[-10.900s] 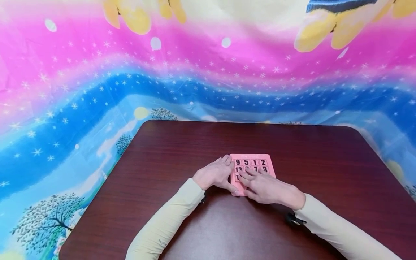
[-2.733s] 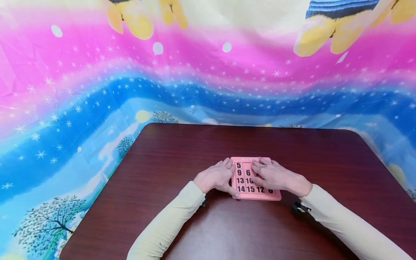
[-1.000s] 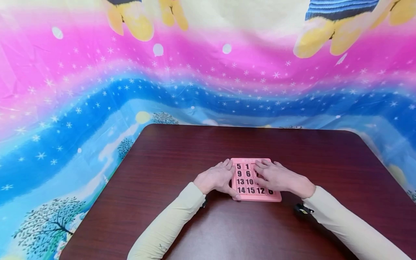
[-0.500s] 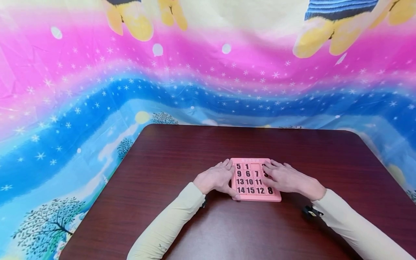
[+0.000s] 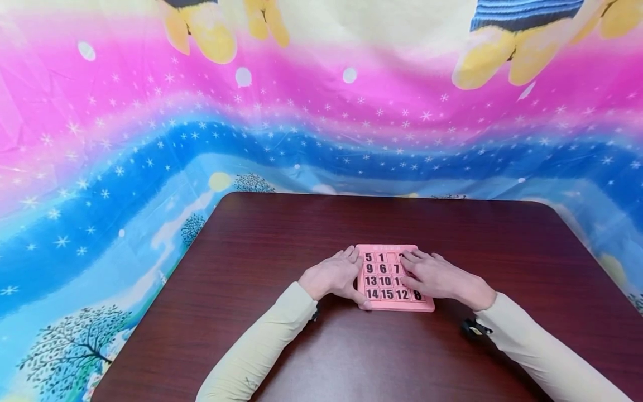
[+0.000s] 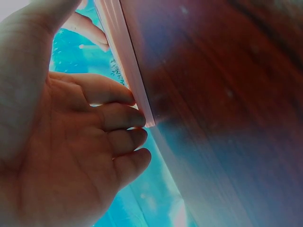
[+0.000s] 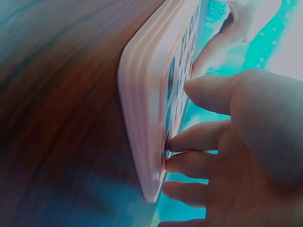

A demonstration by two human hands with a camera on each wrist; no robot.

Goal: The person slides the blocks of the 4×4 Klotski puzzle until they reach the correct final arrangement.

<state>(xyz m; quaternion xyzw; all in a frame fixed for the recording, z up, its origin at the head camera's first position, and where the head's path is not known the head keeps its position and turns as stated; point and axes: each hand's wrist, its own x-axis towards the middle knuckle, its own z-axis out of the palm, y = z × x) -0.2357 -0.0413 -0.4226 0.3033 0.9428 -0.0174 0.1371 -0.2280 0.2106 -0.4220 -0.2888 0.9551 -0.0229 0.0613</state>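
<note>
A pink sliding number puzzle (image 5: 394, 306) lies flat on the table, its tiles bearing black numbers. Along its left side rests my left hand (image 5: 331, 273), with the thumb at the near left corner and the fingertips at the edge farther back. The left wrist view shows those fingers (image 6: 123, 116) nearly straight against the puzzle's side. My right hand (image 5: 439, 276) reaches over the right part of the board, fingers extended and tips on the tiles. It covers much of the right column and part of the top row's third tile. In the right wrist view, its thumb (image 7: 208, 94) is at the tiled face.
The dark brown table (image 5: 301, 223) has rounded far corners. Behind it hangs a pink and blue printed cloth (image 5: 321, 128) with snowflakes and trees. A small black device (image 5: 474, 328) sits under the right wrist.
My right hand has shifted a little left over the last half second, and a top-row tile has slid left into the third column. Earlier, several tiles changed places. The left hand stays put.
</note>
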